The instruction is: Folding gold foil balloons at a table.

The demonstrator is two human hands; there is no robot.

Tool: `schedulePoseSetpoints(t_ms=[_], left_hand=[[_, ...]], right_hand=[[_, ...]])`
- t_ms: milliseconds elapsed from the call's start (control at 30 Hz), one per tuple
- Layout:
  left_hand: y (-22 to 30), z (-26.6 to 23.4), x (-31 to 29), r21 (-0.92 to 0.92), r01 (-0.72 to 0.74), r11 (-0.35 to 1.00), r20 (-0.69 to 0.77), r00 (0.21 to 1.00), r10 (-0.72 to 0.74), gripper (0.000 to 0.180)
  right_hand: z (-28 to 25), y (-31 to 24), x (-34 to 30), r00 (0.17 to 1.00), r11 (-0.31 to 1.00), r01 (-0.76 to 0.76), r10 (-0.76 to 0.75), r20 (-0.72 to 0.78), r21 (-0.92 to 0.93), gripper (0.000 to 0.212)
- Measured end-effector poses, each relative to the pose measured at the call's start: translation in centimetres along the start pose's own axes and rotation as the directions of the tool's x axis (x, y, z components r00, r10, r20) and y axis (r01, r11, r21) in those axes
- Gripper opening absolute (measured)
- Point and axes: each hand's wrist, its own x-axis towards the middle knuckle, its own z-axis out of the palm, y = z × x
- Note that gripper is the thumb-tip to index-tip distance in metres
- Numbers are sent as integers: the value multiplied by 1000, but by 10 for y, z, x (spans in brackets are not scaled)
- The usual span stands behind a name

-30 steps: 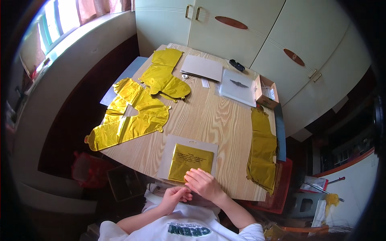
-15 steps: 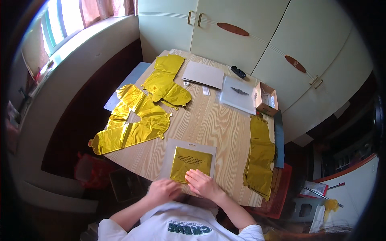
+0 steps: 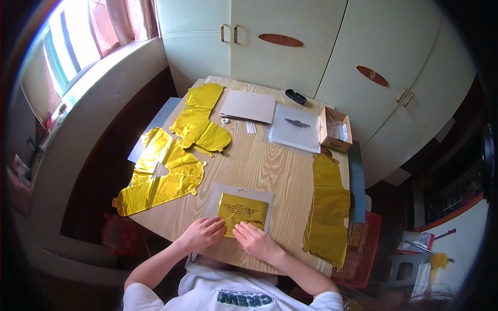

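Note:
A folded gold foil piece (image 3: pixel 241 207) with dark print lies on a pale grey card (image 3: pixel 211 198) at the near edge of the table. My left hand (image 3: pixel 203 234) rests at its lower left, fingertips touching the foil's edge. Its fingers are stretched out, holding nothing. My right hand (image 3: pixel 254 240) lies with fingers extended over the foil's lower right part, pressing it against the card. Flat, uninflated gold foil balloons lie about: one at the back left (image 3: pixel 201 129), one nearer on the left (image 3: pixel 179 184), and a long stack of foil (image 3: pixel 328 207) along the right edge.
At the back are grey cards (image 3: pixel 248 107), a small white roll (image 3: pixel 225 121), white strips (image 3: pixel 251 127), clear plastic bags (image 3: pixel 293 139) and a black object (image 3: pixel 295 97). An open wooden box (image 3: pixel 336 145) stands at the back right. Cabinets (image 3: pixel 290 62) rise behind the table.
My left hand has come forward from the table's front edge onto the foil's lower left. My right hand stays on the foil's lower right. The whole view has shifted slightly.

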Motion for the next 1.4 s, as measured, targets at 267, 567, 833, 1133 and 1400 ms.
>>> schedulePoseSetpoints(t_ms=[267, 567, 833, 1133, 1400], left_hand=[[-1, 9, 0, 120, -69, 990, -51, 996, 75, 28], [3, 13, -2, 127, 13, 992, -85, 996, -2, 27], [-9, 0, 11, 80, 11, 997, -137, 991, 0, 30], [-37, -43, 39, -75, 82, 994, 52, 996, -79, 23], [-51, -50, 49, -106, 54, 993, 52, 997, -49, 21]], right_hand=[[-8, 1, -13, 996, 995, -72, 68, -62, -69, 30], [-3, 7, -17, 983, 984, -100, 74, -170, -148, 17], [-40, 8, 9, 972, 981, -158, 134, -192, -115, 10], [-87, 15, 34, 995, 985, -2, -15, -98, -171, 15], [-78, 30, 32, 998, 954, -21, 3, -63, -299, 6]])
